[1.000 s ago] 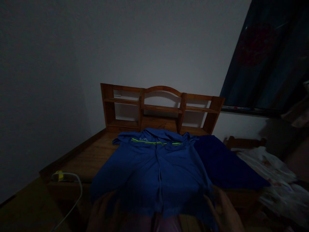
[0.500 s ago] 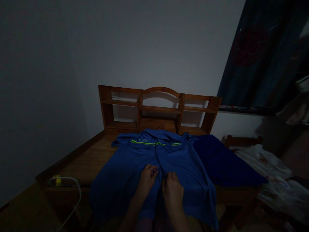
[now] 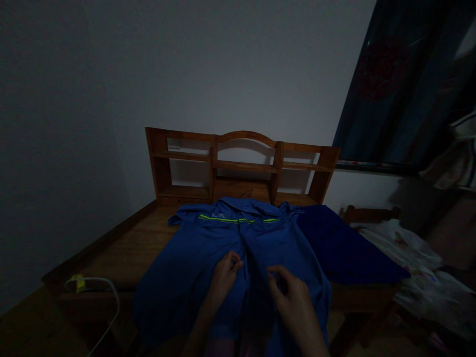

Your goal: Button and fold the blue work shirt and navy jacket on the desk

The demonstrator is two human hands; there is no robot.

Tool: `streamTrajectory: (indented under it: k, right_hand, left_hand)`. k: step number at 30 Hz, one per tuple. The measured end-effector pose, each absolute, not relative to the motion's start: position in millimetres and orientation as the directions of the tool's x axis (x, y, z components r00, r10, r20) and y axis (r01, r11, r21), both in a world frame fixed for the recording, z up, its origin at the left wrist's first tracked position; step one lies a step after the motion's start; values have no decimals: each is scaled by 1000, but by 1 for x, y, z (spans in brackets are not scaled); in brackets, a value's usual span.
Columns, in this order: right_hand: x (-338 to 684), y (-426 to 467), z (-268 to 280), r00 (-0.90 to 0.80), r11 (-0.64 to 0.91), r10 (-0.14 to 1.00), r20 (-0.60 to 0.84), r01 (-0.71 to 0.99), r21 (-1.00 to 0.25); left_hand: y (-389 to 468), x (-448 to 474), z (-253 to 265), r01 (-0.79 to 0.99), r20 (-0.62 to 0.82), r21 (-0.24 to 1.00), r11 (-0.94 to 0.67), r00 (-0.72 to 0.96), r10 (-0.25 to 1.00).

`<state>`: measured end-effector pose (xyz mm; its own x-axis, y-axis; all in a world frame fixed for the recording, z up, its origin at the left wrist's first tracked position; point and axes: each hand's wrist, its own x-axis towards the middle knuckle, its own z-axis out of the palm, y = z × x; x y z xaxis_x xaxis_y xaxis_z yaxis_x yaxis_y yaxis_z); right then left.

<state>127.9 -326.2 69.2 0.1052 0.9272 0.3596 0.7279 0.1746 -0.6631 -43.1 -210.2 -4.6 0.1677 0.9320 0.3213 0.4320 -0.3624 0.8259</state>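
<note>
A blue short-sleeved work shirt lies spread front up on the wooden desk, its collar toward the back and its lower part hanging over the near edge. Yellow-green stripes and pale lettering cross its chest. At the left side of the front opening, my left hand is closed, thumb and fingers pinching the cloth near the edge. My right hand pinches the other front edge between thumb and forefinger, holding that panel apart from the left one. A dark gap shows between the panels below the chest.
A darker blue folded cloth lies right of the shirt. Behind stands a wooden shelf unit against the wall. A white cable with a yellow tag hangs at the desk's left corner. White plastic bags are by a chair at right.
My right hand has moved right and a little toward me, drawing the shirt's right front edge away from the left one. My left hand stays nearly in place.
</note>
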Motion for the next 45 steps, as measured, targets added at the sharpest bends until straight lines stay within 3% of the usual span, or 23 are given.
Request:
streamTrajectory:
  k: [3,6,12,14,31,41,45]
  right_hand:
    - [96,-318,62,-34,310,932,362,596,-741]
    - [77,-305,36,-150,348,937,316,502,-792]
    - [96,-274,22,101,394,862,496,482,-783]
    - [103,-264,23,86,391,864,496,506,-769]
    - [105,-249,2,20,392,885,466,509,-767]
    - [120,-240,3,-12,384,919,394,258,-887]
    - [121,-241,4,-14,389,916,400,261,-883]
  left_hand:
    - [-207,-47,-4,373,318,853,-364,181,931]
    - [-203,-51,-6,281,260,908,-310,200,945]
    - [-198,-58,-7,30,184,978,-206,337,923]
    - [-198,-59,-6,9,175,982,-189,339,924]
    - [-209,-58,-6,97,279,942,-321,303,911]
    - [-200,-39,12,141,340,918,-370,201,919]
    - [-202,-33,0,152,355,911,-383,183,917]
